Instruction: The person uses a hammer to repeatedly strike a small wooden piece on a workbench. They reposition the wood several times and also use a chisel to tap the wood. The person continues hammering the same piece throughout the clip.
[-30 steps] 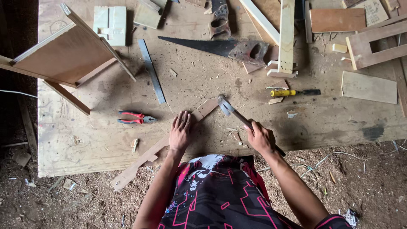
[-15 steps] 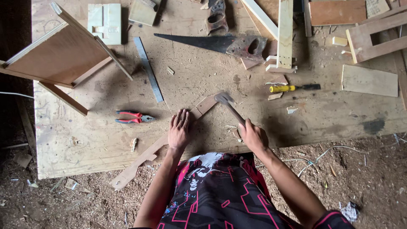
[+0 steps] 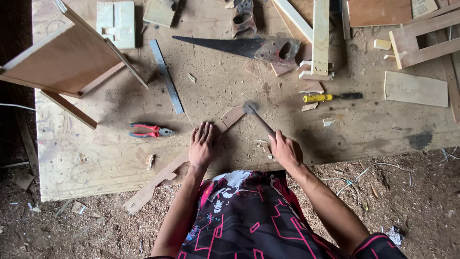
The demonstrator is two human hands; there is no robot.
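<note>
Seen from above, a person leans over a plywood workbench. The left hand lies flat, fingers spread, pressing a long thin wooden strip that runs diagonally off the near edge. The right hand is fisted around the end of a hammer handle, its blurred head at the strip's far end. The strip looks light, stiff and likely to split; it is best pinned mid-length. Farther off lie red pliers, a yellow-handled screwdriver and a handsaw.
</note>
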